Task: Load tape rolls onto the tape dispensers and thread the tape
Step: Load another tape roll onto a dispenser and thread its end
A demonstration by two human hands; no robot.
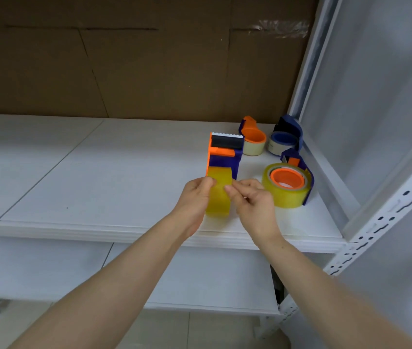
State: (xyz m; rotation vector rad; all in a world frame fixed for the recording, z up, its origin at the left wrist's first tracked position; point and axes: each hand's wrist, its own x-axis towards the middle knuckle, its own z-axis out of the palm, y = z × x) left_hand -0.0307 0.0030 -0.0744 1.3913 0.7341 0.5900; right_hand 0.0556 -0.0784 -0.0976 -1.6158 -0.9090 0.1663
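An orange and blue tape dispenser (225, 152) with a serrated blade at its far end stands on the white shelf (99, 172), a yellow tape roll (218, 197) mounted at its near end. My left hand (195, 200) grips the roll's left side. My right hand (253, 200) pinches at the tape on the roll's right face with thumb and forefinger. Three other dispensers lie at the right: one with a yellow roll on an orange hub (287, 185), one orange with a pale roll (253, 141), one blue with a white roll (284, 139).
A brown cardboard panel (137, 59) backs the shelf. A white perforated metal upright (381, 222) and a translucent side panel (376, 96) close off the right. A lower white shelf (200, 280) lies below the front edge.
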